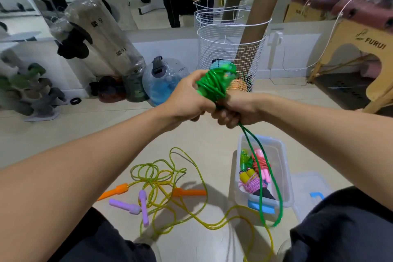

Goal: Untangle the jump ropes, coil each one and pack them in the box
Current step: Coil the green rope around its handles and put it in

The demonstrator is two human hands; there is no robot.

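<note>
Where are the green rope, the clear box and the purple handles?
green rope (pixel 214 83), head view, on the wound bundle.
clear box (pixel 282 168), head view, on its right wall.
purple handles (pixel 125 206), head view, on the left handle.

Light: bright, even, indoor | Shadows: soft, on floor (pixel 212 144) under the arms | Blur: green rope (pixel 214 83) smeared, perhaps by motion | Edges: wide-angle bending | Background: slightly soft

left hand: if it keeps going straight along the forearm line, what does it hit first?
The left hand points up and right, straight into the green rope bundle it already grips. Beyond that, probably the white wire basket by the wall, though depth is unclear from this single view.
</note>
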